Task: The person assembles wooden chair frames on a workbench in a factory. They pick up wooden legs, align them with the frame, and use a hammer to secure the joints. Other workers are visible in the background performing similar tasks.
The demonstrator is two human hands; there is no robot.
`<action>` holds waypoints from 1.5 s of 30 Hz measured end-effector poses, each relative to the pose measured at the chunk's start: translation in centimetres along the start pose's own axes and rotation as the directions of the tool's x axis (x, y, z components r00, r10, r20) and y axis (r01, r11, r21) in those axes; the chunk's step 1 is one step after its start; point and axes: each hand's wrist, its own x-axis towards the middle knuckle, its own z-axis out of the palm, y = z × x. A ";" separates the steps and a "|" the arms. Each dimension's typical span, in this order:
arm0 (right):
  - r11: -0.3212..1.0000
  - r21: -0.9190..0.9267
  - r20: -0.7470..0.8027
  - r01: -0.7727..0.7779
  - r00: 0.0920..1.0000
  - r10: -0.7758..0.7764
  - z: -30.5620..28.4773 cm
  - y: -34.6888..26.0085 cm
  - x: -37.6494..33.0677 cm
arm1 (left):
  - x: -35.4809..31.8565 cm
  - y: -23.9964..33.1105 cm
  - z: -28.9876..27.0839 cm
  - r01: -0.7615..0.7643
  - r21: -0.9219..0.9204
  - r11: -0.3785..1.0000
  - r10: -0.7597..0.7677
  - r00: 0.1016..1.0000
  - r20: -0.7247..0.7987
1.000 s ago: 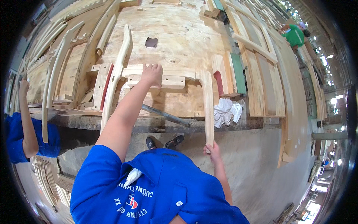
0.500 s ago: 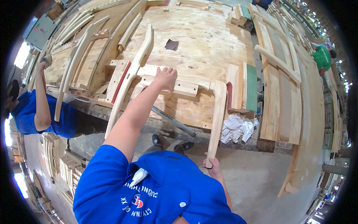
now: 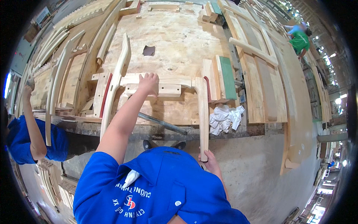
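A pale wooden chair frame (image 3: 175, 81), two long legs joined by a crossrail, lies on the plywood bench top. My left hand (image 3: 149, 84) is laid over the crossrail, its fingers across the far edge and the thumb on the near side. The curved left leg (image 3: 118, 69) runs up past the rail. At the near end of the straighter right leg (image 3: 201, 112), which juts over the bench edge, my right hand (image 3: 211, 160) is wrapped around the wood, partly hidden by it. A drilled wooden block (image 3: 164, 90) sits along the near side of the rail.
Blocks with a red strip (image 3: 106, 95) and a green-topped block (image 3: 226, 78) flank the frame. A metal bar (image 3: 162, 123) slants below the rail. White rags (image 3: 225, 118) and dark sandpaper (image 3: 148, 50) lie nearby. A co-worker in blue (image 3: 35, 138) stands at the left.
The whole view has shifted, so the bench and frame appear further left. Both hands keep their places on the frame, which shows little movement against the blocks.
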 end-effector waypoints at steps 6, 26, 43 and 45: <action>1.000 -0.015 -0.050 -0.010 0.999 0.009 1.9 0.3 -0.3 | -0.1 -0.7 0.6 0.006 -0.005 1.000 -0.006 1.000 0.009; 0.998 0.061 0.005 -0.026 1.000 0.025 4.7 1.9 0.4 | -0.7 -0.6 -0.3 0.020 -0.087 0.996 -0.012 0.996 0.092; 0.492 -0.856 -0.387 0.162 0.432 -0.815 1.8 -7.1 6.8 | -0.6 0.6 -1.1 0.048 -0.012 0.999 -0.046 0.995 0.091; 0.384 -0.923 -0.355 -0.024 0.440 -0.825 3.8 -10.5 8.3 | -0.5 0.3 -0.5 0.067 -0.011 0.998 -0.066 0.994 0.085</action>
